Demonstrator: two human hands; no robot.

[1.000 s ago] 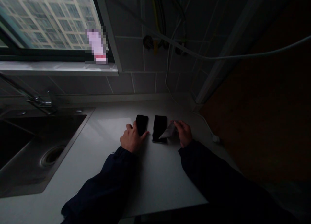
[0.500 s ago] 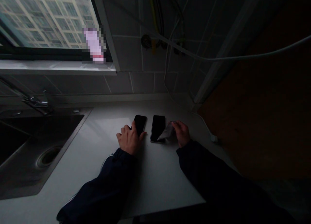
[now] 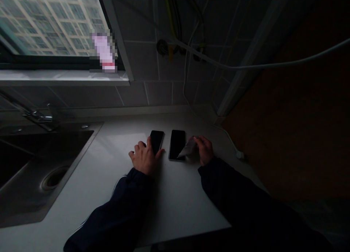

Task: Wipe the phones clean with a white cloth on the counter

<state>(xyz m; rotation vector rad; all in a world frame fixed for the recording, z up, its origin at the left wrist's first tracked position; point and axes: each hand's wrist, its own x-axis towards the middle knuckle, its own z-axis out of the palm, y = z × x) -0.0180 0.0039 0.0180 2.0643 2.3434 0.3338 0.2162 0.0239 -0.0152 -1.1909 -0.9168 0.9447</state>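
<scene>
Currently, left phone (image 3: 158, 139) just beyond spread left hand (image 3: 144, 158), partly hidden; right hand (image 3: 205, 150) pinches sheet (image 3: 188, 147) over right phone (image 3: 177, 142).

Surface (image 3: 175, 204), 1, white. Let into its left part: steel sink (image 3: 24, 202), round drain (image 3: 56, 177), chrome tap (image 3: 41, 117) behind. Window (image 3: 41, 61), dark-framed, multi-storey facade (image 3: 54, 22) beyond. White sill (image 3: 62, 77); at its right end, 1 pink item (image 3: 104, 49), pixelated. Grey wall tiles (image 3: 158, 93). White cable (image 3: 273, 65), slung across upper right. White plug-like block (image 3: 240, 155), near surface's right edge. Floor (image 3: 290, 135), brown, dim.
</scene>
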